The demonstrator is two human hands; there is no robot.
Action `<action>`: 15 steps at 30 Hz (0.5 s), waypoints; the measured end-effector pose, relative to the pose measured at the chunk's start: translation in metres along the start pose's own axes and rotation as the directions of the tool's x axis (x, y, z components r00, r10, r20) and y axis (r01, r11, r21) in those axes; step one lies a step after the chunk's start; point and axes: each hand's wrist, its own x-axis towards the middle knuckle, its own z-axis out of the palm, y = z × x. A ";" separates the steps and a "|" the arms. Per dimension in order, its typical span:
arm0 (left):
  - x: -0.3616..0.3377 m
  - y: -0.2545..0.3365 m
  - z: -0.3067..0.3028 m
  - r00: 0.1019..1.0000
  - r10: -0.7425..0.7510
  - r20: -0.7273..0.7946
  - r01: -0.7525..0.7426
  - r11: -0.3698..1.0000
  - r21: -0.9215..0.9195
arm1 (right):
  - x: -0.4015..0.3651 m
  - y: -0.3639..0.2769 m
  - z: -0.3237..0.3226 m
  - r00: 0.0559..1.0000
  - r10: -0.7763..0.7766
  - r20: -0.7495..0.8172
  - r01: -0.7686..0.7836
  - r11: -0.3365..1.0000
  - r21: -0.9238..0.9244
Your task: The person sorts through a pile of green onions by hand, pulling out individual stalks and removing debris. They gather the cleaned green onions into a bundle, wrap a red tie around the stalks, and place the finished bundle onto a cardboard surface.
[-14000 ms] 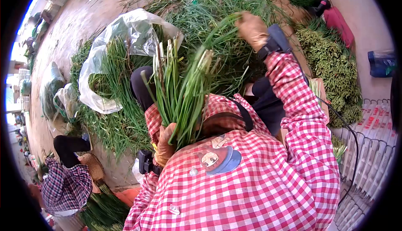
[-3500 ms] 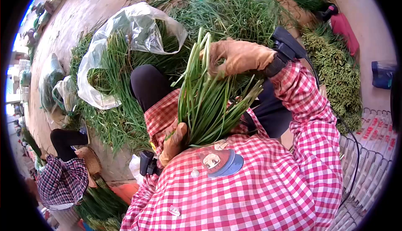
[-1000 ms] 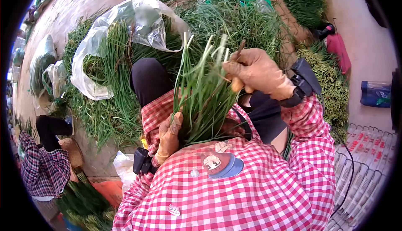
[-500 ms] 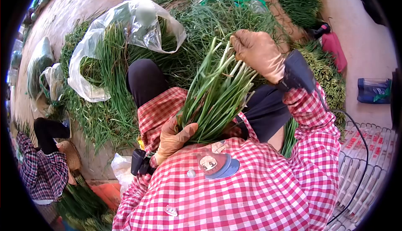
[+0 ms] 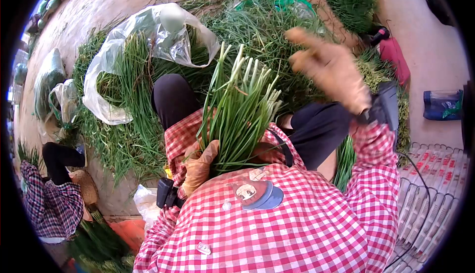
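Observation:
A bundle of long green stalks (image 5: 237, 119) with pale white ends pointing up stands in front of my chest. Its lower part is wrapped by my gloved left hand (image 5: 200, 168), thumb across the front. To the right of the bundle, apart from it, my gloved right hand (image 5: 331, 70) is raised, blurred by motion, with its fingers spread and nothing seen between them. Loose green stalks (image 5: 257, 30) lie in a wide heap beyond my knees. A clear plastic bag (image 5: 106, 57) lies over part of the heap at the left.
Another person (image 5: 54, 198) in a checked shirt sits at the lower left. Filled bags (image 5: 48, 80) stand on the floor at the far left. At the right are a red cloth (image 5: 394, 57), a blue package (image 5: 442, 105) and a stack of white printed strips (image 5: 435, 174).
My right hand has left the pale stalk ends, moved right and opened. The bundle in my left hand has shifted a little left and stands more upright.

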 end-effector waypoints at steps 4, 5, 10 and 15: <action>-0.002 -0.002 -0.002 0.992 0.060 0.107 -0.058 0.998 -0.013 | -0.005 -0.056 0.053 0.906 -0.354 0.231 0.339 0.935 0.103; -0.005 0.005 0.003 0.994 0.020 0.110 -0.021 1.000 0.008 | -0.001 -0.052 0.074 0.875 -0.472 0.108 0.459 0.879 0.125; -0.009 0.008 0.011 0.994 -0.005 0.105 0.012 0.998 -0.057 | 0.027 -0.025 0.088 0.686 -0.681 -0.257 0.667 0.729 -0.151; -0.004 -0.001 0.001 0.992 -0.053 0.114 0.065 0.992 -0.111 | 0.060 0.047 0.042 0.847 -0.386 -0.365 0.486 0.840 0.241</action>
